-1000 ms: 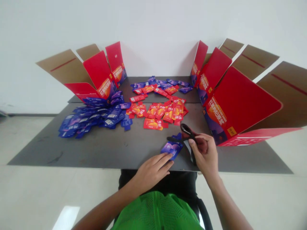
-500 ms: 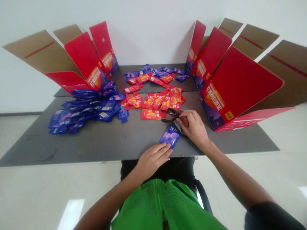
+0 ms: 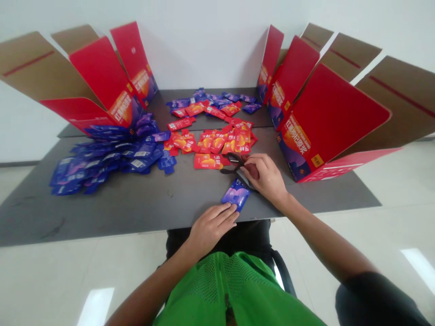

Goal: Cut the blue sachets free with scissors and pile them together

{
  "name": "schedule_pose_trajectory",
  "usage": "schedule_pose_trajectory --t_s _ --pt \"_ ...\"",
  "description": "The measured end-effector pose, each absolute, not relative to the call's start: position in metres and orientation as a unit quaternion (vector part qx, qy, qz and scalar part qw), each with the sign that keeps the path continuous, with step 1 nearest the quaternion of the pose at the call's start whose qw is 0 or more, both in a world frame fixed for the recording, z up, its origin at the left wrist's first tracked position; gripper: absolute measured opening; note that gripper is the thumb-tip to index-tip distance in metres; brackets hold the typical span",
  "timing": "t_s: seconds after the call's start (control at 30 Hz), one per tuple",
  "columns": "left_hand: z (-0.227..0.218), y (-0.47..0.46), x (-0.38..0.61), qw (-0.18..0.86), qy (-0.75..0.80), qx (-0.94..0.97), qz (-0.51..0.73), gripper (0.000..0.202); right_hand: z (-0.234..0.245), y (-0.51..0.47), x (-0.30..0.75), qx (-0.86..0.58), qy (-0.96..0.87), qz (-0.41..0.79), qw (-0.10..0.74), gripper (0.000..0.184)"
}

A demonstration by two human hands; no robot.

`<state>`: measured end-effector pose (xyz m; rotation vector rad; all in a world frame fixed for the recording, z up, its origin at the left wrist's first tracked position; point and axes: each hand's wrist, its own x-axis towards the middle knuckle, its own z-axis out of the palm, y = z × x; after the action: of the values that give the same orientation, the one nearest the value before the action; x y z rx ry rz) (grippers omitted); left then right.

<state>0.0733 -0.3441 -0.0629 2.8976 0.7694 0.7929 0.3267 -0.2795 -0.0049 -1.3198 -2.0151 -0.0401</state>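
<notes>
Far left there's a red carton (image 3: 98, 86) tipped on its side with the flaps thrown open, mouth facing the middle of the table (image 3: 136, 203). A big heap of blue sachets (image 3: 105, 156) sits right at that mouth, probably so the heap stays next to its own box. A bit further over is the scatter of red sachets (image 3: 217, 142), with a mixed red and blue bunch behind it near the wall. The colours are mostly kept apart, which I'd guess is deliberate.

My left hand (image 3: 210, 224) is at the near edge of the table. The fingers are straight and held together, and the tips press flat on the near end of one purple sachet (image 3: 236, 195). I'm not pinching it, just pinning it so it doesn't slide. It lies flat on the table, angled away from me, with its far end pointing up toward my other hand.

Just past that far end are the black scissors (image 3: 234, 159), low over the table between the purple sachet and the red ones. My right hand (image 3: 267, 176) is curled closed around the handle end. My knuckles cover the blades, so I can't tell whether they're apart or together.

On the right stand more open red cartons (image 3: 326, 122), mouths also turned inward, close enough to reach.
</notes>
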Motion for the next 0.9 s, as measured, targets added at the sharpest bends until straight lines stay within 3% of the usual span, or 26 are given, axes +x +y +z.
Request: schedule_pose_trajectory --t_s 0.07,0.2,0.4,0.57,0.73,0.9 --pt "-0.062 -0.345 0.074 0.025 0.248 0.933 0.262 0.031 -0.005 -0.297 0.310 -0.487 -0.791 0.009 0.370 0.019" --pt "-0.058 -0.345 0.074 0.025 0.250 0.929 0.270 0.025 -0.021 -0.317 0.288 -0.426 -0.847 0.057 0.313 0.019" --pt "-0.060 -0.344 0.073 0.028 0.240 0.930 0.277 0.029 -0.018 -0.272 0.325 -0.511 -0.803 -0.006 0.308 0.012" --pt "-0.060 -0.345 0.074 0.034 0.242 0.928 0.282 0.028 -0.002 -0.290 0.304 -0.497 -0.779 -0.007 0.382 0.017" --pt "-0.057 -0.345 0.075 0.041 0.257 0.926 0.273 0.025 -0.019 -0.312 0.277 -0.443 -0.837 0.063 0.316 0.016" --pt "-0.061 -0.345 0.075 0.045 0.252 0.923 0.289 0.028 -0.021 -0.271 0.320 -0.526 -0.793 0.000 0.308 0.013"
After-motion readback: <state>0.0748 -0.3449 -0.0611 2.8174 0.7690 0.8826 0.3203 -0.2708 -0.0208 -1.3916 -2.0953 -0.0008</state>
